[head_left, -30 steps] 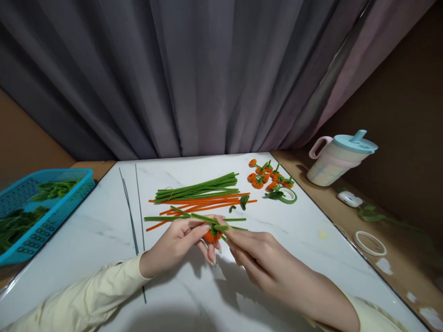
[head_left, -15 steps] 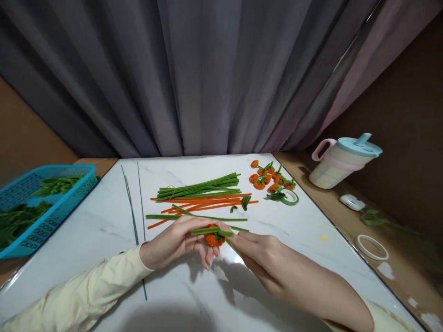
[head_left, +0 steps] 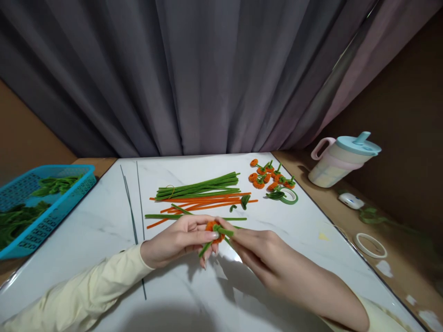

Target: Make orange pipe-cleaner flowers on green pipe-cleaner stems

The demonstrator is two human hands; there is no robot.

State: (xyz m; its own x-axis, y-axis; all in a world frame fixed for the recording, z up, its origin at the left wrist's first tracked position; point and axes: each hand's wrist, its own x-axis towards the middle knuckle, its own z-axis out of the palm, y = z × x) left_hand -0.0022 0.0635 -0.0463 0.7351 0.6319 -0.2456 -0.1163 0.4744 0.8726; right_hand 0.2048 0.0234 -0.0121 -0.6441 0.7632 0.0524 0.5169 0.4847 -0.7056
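Observation:
Between my hands is a small orange pipe-cleaner pumpkin (head_left: 209,226) with green at its top. My left hand (head_left: 183,240) grips it, thumb pressed on the front and fingers behind. My right hand (head_left: 263,251) pinches a green pipe cleaner (head_left: 226,231) against the pumpkin's top; one end of it slants down below my left thumb. Both hands hover over the near middle of the table, and my fingers hide part of the pumpkin. Just beyond them lie loose green pipe cleaners (head_left: 162,216) and orange pipe cleaners (head_left: 204,203).
A tied green bundle (head_left: 197,186) lies farther back. Finished orange pumpkins (head_left: 259,183) and green tape (head_left: 292,196) sit at the back right. Thin dark wires (head_left: 140,198) lie left, near a blue basket (head_left: 86,177). A cup (head_left: 337,163) and white ring (head_left: 370,246) are at right.
My left thumb has come down onto the pumpkin's front. The green pipe cleaner's left end has swung from level to slanting downward. My right hand has barely moved.

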